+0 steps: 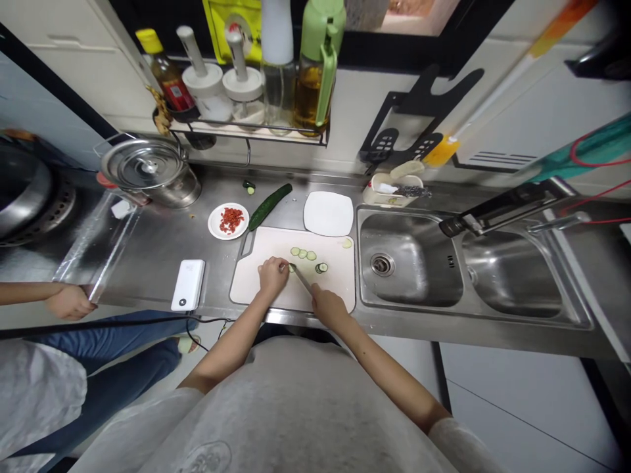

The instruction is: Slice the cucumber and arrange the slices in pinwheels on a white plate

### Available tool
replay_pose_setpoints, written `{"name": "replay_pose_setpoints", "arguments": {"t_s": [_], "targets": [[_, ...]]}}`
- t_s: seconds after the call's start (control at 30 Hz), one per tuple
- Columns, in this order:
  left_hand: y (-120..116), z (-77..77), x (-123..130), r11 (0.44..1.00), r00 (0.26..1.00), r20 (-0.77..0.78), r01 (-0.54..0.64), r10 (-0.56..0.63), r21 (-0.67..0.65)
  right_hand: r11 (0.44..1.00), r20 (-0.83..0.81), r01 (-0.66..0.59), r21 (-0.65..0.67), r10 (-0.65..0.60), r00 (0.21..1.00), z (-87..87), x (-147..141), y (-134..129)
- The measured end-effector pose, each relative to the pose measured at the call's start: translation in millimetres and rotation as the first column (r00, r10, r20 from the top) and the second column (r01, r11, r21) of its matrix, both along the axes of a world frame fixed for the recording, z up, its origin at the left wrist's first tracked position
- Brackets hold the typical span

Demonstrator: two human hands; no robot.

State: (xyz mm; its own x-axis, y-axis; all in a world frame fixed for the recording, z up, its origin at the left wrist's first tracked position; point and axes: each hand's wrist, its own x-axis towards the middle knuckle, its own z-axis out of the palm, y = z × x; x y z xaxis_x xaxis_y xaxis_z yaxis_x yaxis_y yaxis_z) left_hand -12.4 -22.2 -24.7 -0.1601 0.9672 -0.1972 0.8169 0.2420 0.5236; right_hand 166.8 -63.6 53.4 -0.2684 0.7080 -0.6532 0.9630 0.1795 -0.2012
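A white cutting board (251, 279) lies on the steel counter. Over its middle, my right hand (329, 307) is wrapped round the handle of a knife (302, 279), whose blade points up and left. My left hand (273, 277) is closed at the knife's tip, its fingertips pinching something too small to make out, beside a bit of cucumber. Several cucumber slices (302, 253) lie in a row above the blade, and a small stack of slices (321, 268) sits to the right. One more slice (347, 243) rests near the board's upper right corner.
Behind the board are a whole cucumber (270, 207), a plate with red pieces (231, 221) and a white square plate (328, 213). A double sink (409, 263) is at right. A power bank (188, 285) and another person's hand (71, 302) are at left; a steel pot (148, 172) stands behind.
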Motion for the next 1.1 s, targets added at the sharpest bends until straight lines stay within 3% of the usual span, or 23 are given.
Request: {"name": "replay_pose_setpoints", "arguments": {"t_s": [1.1], "targets": [[1.4, 0.3, 1.5, 1.000, 1.000, -0.012, -0.001, 0.001, 0.007, 1.000, 0.012, 0.010, 0.017, -0.010, 1.000, -3.8, -6.1, -4.2]]}}
